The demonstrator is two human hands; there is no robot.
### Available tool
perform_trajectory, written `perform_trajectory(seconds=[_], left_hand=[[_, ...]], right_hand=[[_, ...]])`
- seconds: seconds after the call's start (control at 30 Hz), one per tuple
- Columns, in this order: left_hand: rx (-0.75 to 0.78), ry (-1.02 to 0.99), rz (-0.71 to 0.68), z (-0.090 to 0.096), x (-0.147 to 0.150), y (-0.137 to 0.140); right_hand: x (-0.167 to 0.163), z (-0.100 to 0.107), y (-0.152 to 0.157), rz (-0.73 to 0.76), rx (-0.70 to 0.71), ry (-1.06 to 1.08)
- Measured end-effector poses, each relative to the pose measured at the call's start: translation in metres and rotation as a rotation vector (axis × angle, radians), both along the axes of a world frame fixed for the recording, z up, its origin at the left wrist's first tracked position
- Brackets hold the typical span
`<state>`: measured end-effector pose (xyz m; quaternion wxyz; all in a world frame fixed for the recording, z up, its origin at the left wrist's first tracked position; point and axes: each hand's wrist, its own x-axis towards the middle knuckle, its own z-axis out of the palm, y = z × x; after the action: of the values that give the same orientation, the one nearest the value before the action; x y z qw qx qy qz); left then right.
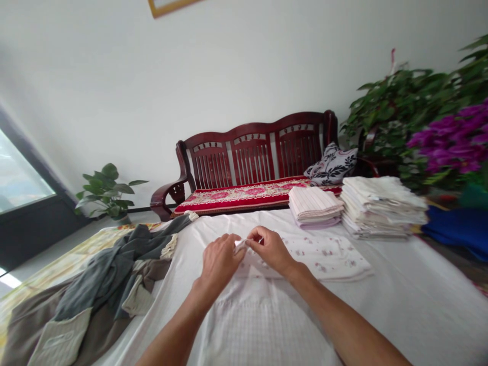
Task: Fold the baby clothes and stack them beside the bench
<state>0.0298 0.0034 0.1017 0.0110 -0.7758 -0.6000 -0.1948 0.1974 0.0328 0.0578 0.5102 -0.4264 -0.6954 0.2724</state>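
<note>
A white cloth item with a small scattered print [328, 256] lies folded flat in front of me, stretching off to the right. At its left end, my left hand [220, 258] pinches a raised bit of the white fabric. My right hand [271, 249] grips the same bit between thumb and forefinger, close beside the left. The fingertips nearly meet, and part of the fabric is hidden behind them. Whether the item is a garment or a plain cloth, I cannot tell. Beneath it spreads a white sheet [385, 310].
Behind the cloth stand a pinkish striped folded stack [315, 206] and a taller cream folded stack [381, 208]. Grey and brown clothes [102, 274] lie loosely at left. A wooden bench [251, 157] with a patterned cushion [333, 165] backs onto the wall. Plants flank both sides.
</note>
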Motion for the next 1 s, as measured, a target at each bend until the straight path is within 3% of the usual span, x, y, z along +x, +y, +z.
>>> perform_trajectory(seconds=[0.07,0.17,0.33,0.47,0.63,0.77,0.87,0.93,1.0], left_hand=[[-0.022,0.033,0.016,0.003,-0.011,0.013],[-0.011,-0.01,0.149,0.002,-0.053,0.042],[-0.183,-0.042,0.371,-0.02,-0.145,0.094],[-0.274,0.039,0.397,-0.04,-0.182,0.111],[-0.337,0.104,0.411,-0.06,-0.19,0.107],[-0.339,0.128,0.462,-0.069,-0.191,0.097],[-0.268,0.175,0.508,-0.066,-0.182,0.088],[-0.13,0.211,0.449,-0.063,-0.165,0.082],[0.002,0.186,0.257,-0.065,-0.139,0.078]], right_hand=[[0.003,0.0,0.0,0.004,0.005,0.003],[0.029,-0.004,0.005,-0.077,-0.033,-0.065],[0.105,-0.022,0.011,-0.323,-0.061,-0.558],[0.154,-0.044,-0.001,-0.478,-0.034,-0.865],[0.178,-0.074,-0.016,-0.647,-0.03,-1.146],[0.18,-0.086,-0.016,-0.647,-0.087,-1.2],[0.182,-0.088,-0.013,-0.652,-0.115,-1.199],[0.183,-0.089,-0.013,-0.637,-0.092,-1.19],[0.185,-0.09,-0.013,-0.619,-0.056,-1.181]])
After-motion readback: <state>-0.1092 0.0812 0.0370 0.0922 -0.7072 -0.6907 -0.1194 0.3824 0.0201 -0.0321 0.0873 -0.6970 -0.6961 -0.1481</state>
